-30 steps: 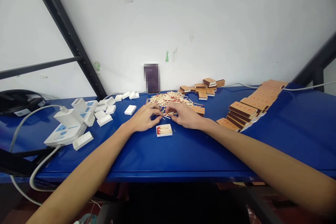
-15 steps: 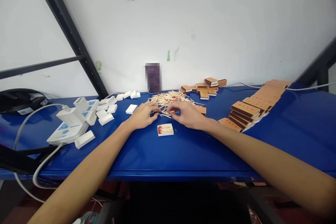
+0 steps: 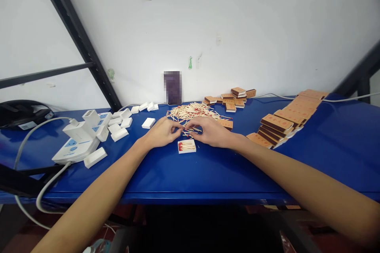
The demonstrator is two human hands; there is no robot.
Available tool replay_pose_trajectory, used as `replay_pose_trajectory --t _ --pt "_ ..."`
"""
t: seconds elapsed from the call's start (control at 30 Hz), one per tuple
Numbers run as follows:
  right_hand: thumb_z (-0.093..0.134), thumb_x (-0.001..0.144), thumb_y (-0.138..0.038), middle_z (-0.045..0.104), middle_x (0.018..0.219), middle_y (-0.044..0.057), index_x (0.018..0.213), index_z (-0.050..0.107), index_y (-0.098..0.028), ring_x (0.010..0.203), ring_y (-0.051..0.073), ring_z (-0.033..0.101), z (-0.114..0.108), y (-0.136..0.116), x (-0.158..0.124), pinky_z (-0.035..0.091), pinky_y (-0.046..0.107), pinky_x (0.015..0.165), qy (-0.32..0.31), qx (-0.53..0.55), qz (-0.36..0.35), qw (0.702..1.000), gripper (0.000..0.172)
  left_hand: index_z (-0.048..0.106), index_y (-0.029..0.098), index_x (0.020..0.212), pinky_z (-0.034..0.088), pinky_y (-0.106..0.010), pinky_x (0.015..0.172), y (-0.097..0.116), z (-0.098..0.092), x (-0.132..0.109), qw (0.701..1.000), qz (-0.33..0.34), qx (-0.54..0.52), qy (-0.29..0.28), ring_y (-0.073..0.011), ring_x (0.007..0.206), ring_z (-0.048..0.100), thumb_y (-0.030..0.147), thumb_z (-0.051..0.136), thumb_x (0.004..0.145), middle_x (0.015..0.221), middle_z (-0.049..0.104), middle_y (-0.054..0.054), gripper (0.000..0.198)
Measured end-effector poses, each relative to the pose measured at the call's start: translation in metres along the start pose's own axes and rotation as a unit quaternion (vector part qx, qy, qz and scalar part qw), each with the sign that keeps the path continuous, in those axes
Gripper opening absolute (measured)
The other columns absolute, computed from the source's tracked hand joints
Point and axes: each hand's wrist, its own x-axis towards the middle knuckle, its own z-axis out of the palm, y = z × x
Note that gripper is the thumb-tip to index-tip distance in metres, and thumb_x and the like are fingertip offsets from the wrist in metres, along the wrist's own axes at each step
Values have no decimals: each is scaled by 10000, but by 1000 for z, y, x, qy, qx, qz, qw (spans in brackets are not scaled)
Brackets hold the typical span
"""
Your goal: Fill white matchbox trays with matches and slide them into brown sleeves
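A heap of red-tipped matches (image 3: 192, 110) lies on the blue table (image 3: 178, 174). In front of it my left hand (image 3: 162, 132) has thumb and index finger pinched around the red heads of some matches. Facing it, my right hand (image 3: 210, 131) is curved, thumb and index finger apart, with a few loose matches lying between them; its fingertips are near those of my left hand. Just below both hands sits a white matchbox tray (image 3: 187, 146), partly filled with matches, their red heads to the left.
White trays (image 3: 120, 134) and a power strip (image 3: 77, 148) with plugs and cables stand left. Orange matchboxes (image 3: 237, 97) are piled at the back; more boxes (image 3: 277, 123) run in a row on the right. A dark pixelated object (image 3: 173, 88) leans against the wall.
Both hands have come slightly toward me, closer to the white tray. The fingertips of my hands are nearer each other, and several matches now lie apart from the heap between them.
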Motion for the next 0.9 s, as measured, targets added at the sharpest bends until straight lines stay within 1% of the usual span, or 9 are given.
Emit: replay_pose_trajectory --t 0.1,0.17,0.23,0.3,0.4,0.47,0.57,0.7,0.9 --pt "585 784 -98 711 980 59 995 672 -186 886 188 619 -5 -2 0 442 310 800 -22 -35 -6 999 244 710 195 1063 332 -242 543 0 1 -1 1000 -2 -7 -11 -104 494 471 198 494 853 537 527 46 301" --pt "579 792 -117 699 925 61 947 678 -172 837 180 599 -9 -4 0 418 296 762 -33 -59 -1 998 192 703 205 1074 378 -248 603 0 2 -1 1000 21 8 -17 -127 601 531 177 484 858 641 574 17 309" --pt "574 804 -158 669 780 34 846 681 -170 718 157 559 -14 -8 0 381 281 698 -45 -88 20 995 116 701 213 1073 411 -267 668 -1 3 -1 998 40 29 -26 -150 707 562 173 475 871 764 598 -16 306" --pt "586 801 -206 614 652 1 786 677 -177 614 134 503 -21 -12 -1 342 272 646 -74 -110 50 990 98 700 218 1071 426 -281 706 -2 3 -1 998 43 41 -34 -164 763 568 191 473 886 836 590 -33 294" --pt "618 782 -263 586 615 -16 827 684 -184 559 120 472 -31 -16 -3 318 262 599 -137 -108 71 982 113 696 221 1069 429 -287 723 -2 4 -1 998 39 47 -32 -170 790 564 218 483 896 860 571 -36 274" --pt "624 780 -287 592 626 -15 854 685 -188 549 118 476 -33 -15 -4 314 256 575 -164 -100 70 979 137 693 222 1074 426 -291 723 -1 3 -2 998 37 44 -24 -170 792 558 228 482 905 862 564 -35 270" --pt "620 785 -274 604 626 -16 851 688 -193 530 113 480 -31 -12 -5 313 253 559 -171 -94 59 979 124 704 215 1039 423 -291 711 1 3 -1 999 33 5 -16 -164 771 552 285 496 925 837 572 -31 247" --pt "603 774 -190 613 618 -18 774 683 -197 505 102 478 -25 -8 -5 310 246 545 -171 -84 48 980 81 724 208 919 408 -274 655 4 4 0 996 27 -79 -26 -144 716 541 384 569 910 793 592 -20 235" --pt "600 771 -162 602 580 -28 738 677 -200 486 98 458 -26 -8 -5 302 250 561 -167 -98 44 980 92 723 208 890 415 -272 661 1 6 1 996 22 -84 -24 -143 730 552 323 572 906 803 615 -22 191"
